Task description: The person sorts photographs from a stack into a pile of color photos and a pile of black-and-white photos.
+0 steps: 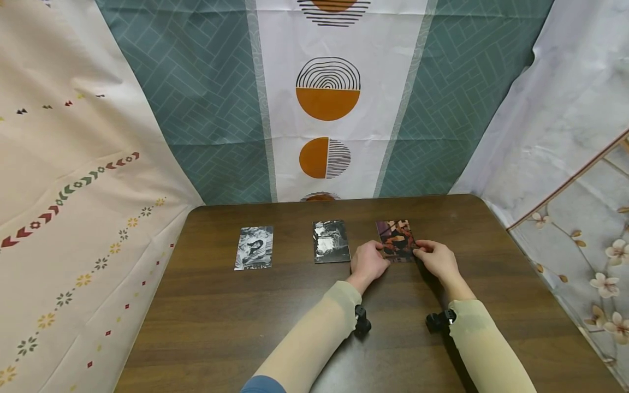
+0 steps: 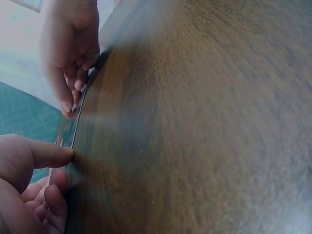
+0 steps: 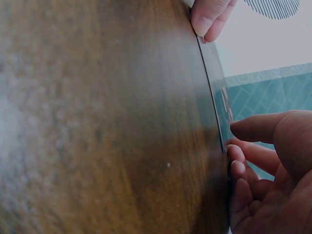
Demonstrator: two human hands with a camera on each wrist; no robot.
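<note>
Nearest, the brown table [image 1: 206, 327] is crossed by two forearms in pale sleeves, with the left sleeve [image 1: 314, 333] overlapped by blue fabric [image 1: 263, 384] at the bottom of the head view. A small black device [image 1: 362, 322] is worn at the left wrist, and a second device [image 1: 439, 321] at the right.

Farther in, the colour picture [image 1: 397, 239] is placed toward the table's far right. Its lower left corner is pinched between the thumb and fingers of the left hand [image 1: 368, 263]; its right edge, low down, is pinched likewise by the right hand [image 1: 437, 260]. It is seen nearly edge-on in both wrist views, so whether it is slightly raised cannot be told.

Just beside the left hand, the middle picture [image 1: 338, 243], in black and white, is laid on the table. The left picture [image 1: 254, 248], also black and white, is set well apart from it.

Beyond the table's far edge, a teal cloth [image 1: 201, 98] is hung, its white band [image 1: 282, 109] printed with orange discs [image 1: 328, 103].
</note>
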